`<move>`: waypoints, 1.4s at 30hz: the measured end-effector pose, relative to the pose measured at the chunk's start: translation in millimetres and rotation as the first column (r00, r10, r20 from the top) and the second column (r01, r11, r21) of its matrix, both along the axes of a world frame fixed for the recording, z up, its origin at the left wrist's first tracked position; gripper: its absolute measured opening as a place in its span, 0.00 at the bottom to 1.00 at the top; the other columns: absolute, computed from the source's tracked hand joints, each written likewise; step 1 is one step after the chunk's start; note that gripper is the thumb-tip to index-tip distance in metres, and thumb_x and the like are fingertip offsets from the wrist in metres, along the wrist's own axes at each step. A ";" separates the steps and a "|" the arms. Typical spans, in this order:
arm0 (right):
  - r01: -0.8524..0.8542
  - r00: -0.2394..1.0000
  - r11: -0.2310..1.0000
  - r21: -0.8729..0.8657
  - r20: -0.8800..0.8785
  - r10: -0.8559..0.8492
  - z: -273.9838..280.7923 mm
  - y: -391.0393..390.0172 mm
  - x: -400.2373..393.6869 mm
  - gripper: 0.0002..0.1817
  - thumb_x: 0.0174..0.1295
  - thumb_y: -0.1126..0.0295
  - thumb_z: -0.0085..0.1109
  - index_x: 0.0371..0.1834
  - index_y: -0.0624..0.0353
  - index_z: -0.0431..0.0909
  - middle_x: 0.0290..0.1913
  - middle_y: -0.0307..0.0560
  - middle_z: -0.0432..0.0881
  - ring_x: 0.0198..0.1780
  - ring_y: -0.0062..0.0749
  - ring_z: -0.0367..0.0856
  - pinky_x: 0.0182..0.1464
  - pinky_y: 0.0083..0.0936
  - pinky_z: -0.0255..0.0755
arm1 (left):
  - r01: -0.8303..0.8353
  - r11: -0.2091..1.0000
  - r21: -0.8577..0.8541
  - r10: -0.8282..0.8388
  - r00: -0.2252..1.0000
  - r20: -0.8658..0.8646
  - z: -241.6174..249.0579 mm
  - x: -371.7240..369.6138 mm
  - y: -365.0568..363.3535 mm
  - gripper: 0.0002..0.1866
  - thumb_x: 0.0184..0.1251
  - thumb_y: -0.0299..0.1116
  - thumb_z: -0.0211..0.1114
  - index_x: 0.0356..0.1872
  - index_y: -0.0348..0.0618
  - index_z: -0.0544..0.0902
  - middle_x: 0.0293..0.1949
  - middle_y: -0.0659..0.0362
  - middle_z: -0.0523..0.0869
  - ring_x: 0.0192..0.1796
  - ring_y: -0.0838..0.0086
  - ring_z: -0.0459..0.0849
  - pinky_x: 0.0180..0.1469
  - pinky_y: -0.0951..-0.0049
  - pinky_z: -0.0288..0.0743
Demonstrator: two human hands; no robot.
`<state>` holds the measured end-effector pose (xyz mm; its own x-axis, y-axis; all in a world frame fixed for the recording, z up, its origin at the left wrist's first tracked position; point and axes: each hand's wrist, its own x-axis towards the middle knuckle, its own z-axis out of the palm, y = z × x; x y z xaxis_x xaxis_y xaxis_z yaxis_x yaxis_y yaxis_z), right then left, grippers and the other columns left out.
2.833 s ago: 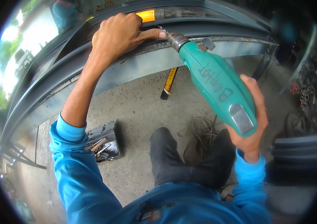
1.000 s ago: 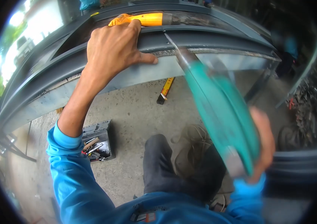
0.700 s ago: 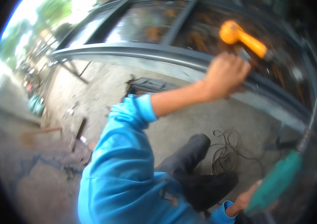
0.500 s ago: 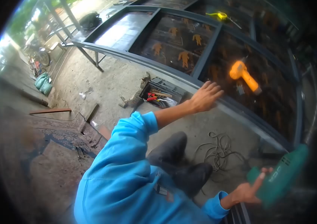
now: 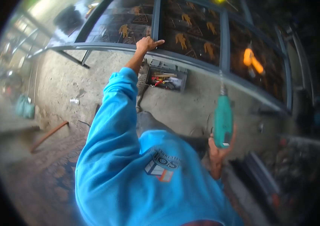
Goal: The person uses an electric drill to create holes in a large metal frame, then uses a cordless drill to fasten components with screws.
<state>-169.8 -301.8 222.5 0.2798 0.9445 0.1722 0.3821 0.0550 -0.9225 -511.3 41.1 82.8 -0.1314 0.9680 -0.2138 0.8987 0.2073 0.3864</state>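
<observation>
My left hand (image 5: 147,44) rests on the near rail of a dark metal frame (image 5: 190,59), beside a crossbar. Its thumb points right, and its other fingers curl over the rail. My right hand (image 5: 220,148) is wrapped round a green power drill (image 5: 223,116), held upright in view with its bit pointing toward the frame. Dark panels with orange figures lie within the frame. A yellow-orange tool (image 5: 253,61) sits on the right panel.
A grey toolbox (image 5: 167,78) with hand tools stands on the concrete floor below the frame. Further left are a green bag (image 5: 25,107) and a reddish bar (image 5: 49,136). Dark metal lengths (image 5: 256,177) lie at the lower right. A yellow object shows at the top edge.
My left hand has moved left along the rail. My right hand has brought the drill inward from the far right, turning its bit toward the frame. The view has shifted.
</observation>
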 end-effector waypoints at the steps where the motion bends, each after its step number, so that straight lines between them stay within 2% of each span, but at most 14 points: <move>1: 0.069 0.998 0.998 0.003 -0.007 -0.069 -14.9 -9.2 -36.8 0.45 0.43 0.79 0.57 0.72 0.69 0.55 0.57 0.61 0.74 0.53 0.48 0.77 0.57 0.36 0.71 | 0.052 0.997 -0.062 -0.051 0.999 0.003 6.7 -4.3 19.4 0.39 0.51 0.67 0.64 0.46 0.35 0.85 0.50 0.43 0.84 0.55 0.50 0.82 0.58 0.58 0.74; 4: 0.058 0.989 0.994 -0.094 -0.131 -0.071 -27.4 -29.6 -117.0 0.47 0.44 0.78 0.59 0.74 0.66 0.54 0.63 0.62 0.71 0.62 0.50 0.73 0.62 0.36 0.68 | 0.173 0.976 -0.135 -0.164 0.984 0.073 38.9 -4.8 38.6 0.32 0.50 0.54 0.66 0.47 0.35 0.85 0.51 0.44 0.85 0.56 0.50 0.82 0.58 0.60 0.75; 10: 0.136 0.989 0.959 -0.249 0.087 -0.117 2.6 -46.3 -211.6 0.46 0.46 0.78 0.65 0.74 0.55 0.58 0.68 0.58 0.69 0.64 0.51 0.74 0.62 0.36 0.71 | 0.003 0.997 -0.079 -0.001 1.000 0.030 51.4 -35.4 46.1 0.28 0.51 0.45 0.63 0.49 0.34 0.83 0.49 0.40 0.84 0.55 0.50 0.82 0.56 0.58 0.77; 12: 0.152 0.986 0.947 -0.284 -0.030 -0.167 2.0 -43.6 -222.3 0.42 0.48 0.81 0.60 0.72 0.60 0.61 0.67 0.57 0.70 0.68 0.45 0.70 0.67 0.33 0.65 | 0.018 0.994 0.105 -0.017 1.000 -0.004 35.7 -62.3 40.2 0.36 0.51 0.45 0.66 0.61 0.34 0.73 0.55 0.40 0.80 0.55 0.46 0.81 0.52 0.53 0.78; 14: 0.109 0.994 0.985 -0.133 0.037 -0.105 -27.1 -40.3 -223.2 0.42 0.46 0.75 0.67 0.71 0.56 0.64 0.58 0.62 0.78 0.56 0.53 0.80 0.56 0.37 0.75 | 0.051 0.989 0.139 -0.038 0.995 -0.093 41.9 -66.5 29.9 0.38 0.56 0.44 0.68 0.66 0.38 0.65 0.59 0.41 0.74 0.58 0.45 0.77 0.56 0.48 0.74; 16: 0.156 0.988 0.973 -0.173 0.042 -0.151 -58.6 -32.2 -227.4 0.38 0.50 0.70 0.66 0.68 0.60 0.67 0.52 0.63 0.81 0.49 0.53 0.82 0.51 0.37 0.76 | 0.405 0.631 0.662 -0.231 0.912 -0.339 10.8 -68.1 22.0 0.32 0.61 0.44 0.67 0.62 0.38 0.70 0.63 0.43 0.70 0.60 0.46 0.74 0.63 0.52 0.66; 18: 0.180 0.975 0.983 0.023 -0.139 -0.175 -100.3 -13.1 -230.5 0.37 0.52 0.65 0.63 0.67 0.63 0.67 0.52 0.63 0.80 0.47 0.54 0.82 0.48 0.37 0.76 | 0.743 0.476 0.471 -0.674 0.652 -0.347 24.1 -48.1 8.7 0.35 0.58 0.55 0.68 0.59 0.38 0.74 0.57 0.46 0.78 0.60 0.51 0.75 0.62 0.54 0.67; 19: 0.158 0.970 0.983 -0.097 -0.169 -0.173 -120.7 -6.8 -232.4 0.36 0.52 0.64 0.63 0.67 0.64 0.67 0.53 0.63 0.80 0.47 0.54 0.82 0.49 0.37 0.76 | 0.717 0.686 0.125 -0.688 0.695 -0.207 31.8 -32.2 -1.9 0.37 0.55 0.59 0.69 0.55 0.36 0.77 0.50 0.44 0.83 0.54 0.52 0.81 0.55 0.55 0.74; 20: 0.132 0.964 0.968 -0.214 -0.201 -0.176 -136.7 -3.5 -238.6 0.36 0.52 0.62 0.62 0.66 0.65 0.67 0.55 0.63 0.79 0.47 0.54 0.81 0.49 0.37 0.75 | 0.772 0.602 0.203 -0.666 0.626 -0.407 11.8 -29.0 3.7 0.38 0.53 0.63 0.68 0.51 0.37 0.79 0.46 0.44 0.84 0.45 0.51 0.85 0.46 0.54 0.80; 22: 0.229 0.970 0.973 0.018 -0.086 -0.227 -150.6 8.6 -242.6 0.40 0.44 0.69 0.67 0.67 0.63 0.67 0.51 0.58 0.80 0.45 0.50 0.80 0.49 0.40 0.73 | 0.751 0.641 0.159 -0.602 0.620 -0.503 5.9 -12.9 10.8 0.35 0.54 0.66 0.66 0.44 0.39 0.80 0.38 0.49 0.87 0.35 0.54 0.88 0.39 0.57 0.83; 23: 0.306 0.944 0.945 0.114 -0.161 -0.287 -180.0 12.6 -263.2 0.44 0.38 0.73 0.70 0.67 0.61 0.67 0.49 0.54 0.80 0.44 0.48 0.80 0.47 0.40 0.72 | 0.661 0.747 0.075 -0.566 0.691 -0.449 16.6 3.2 2.6 0.40 0.51 0.68 0.67 0.45 0.35 0.82 0.38 0.41 0.87 0.40 0.48 0.87 0.44 0.54 0.80; 24: 0.276 0.951 0.960 0.033 -0.156 -0.268 -191.8 10.8 -273.2 0.46 0.35 0.74 0.71 0.67 0.59 0.67 0.49 0.52 0.81 0.44 0.47 0.80 0.46 0.39 0.72 | 0.735 0.629 0.253 -0.541 0.647 -0.537 -0.1 -7.8 7.6 0.41 0.49 0.69 0.68 0.44 0.34 0.83 0.36 0.42 0.87 0.39 0.48 0.87 0.43 0.55 0.81; 29: 0.228 0.949 0.973 -0.021 -0.220 -0.227 -221.5 8.0 -297.1 0.50 0.31 0.74 0.73 0.69 0.57 0.66 0.49 0.51 0.82 0.41 0.45 0.80 0.45 0.40 0.72 | 0.689 0.679 0.255 -0.450 0.664 -0.597 -3.5 -6.7 3.7 0.40 0.45 0.71 0.69 0.38 0.35 0.82 0.33 0.43 0.87 0.36 0.49 0.87 0.40 0.55 0.79; 42: 0.434 0.856 0.900 -0.036 -0.296 -0.424 -222.5 -2.8 -259.4 0.41 0.43 0.71 0.73 0.64 0.68 0.68 0.42 0.56 0.81 0.39 0.47 0.81 0.41 0.37 0.75 | 0.753 0.585 0.300 -0.471 0.617 -0.630 -6.2 -8.3 4.3 0.35 0.49 0.64 0.71 0.34 0.35 0.78 0.29 0.46 0.85 0.29 0.52 0.87 0.32 0.57 0.80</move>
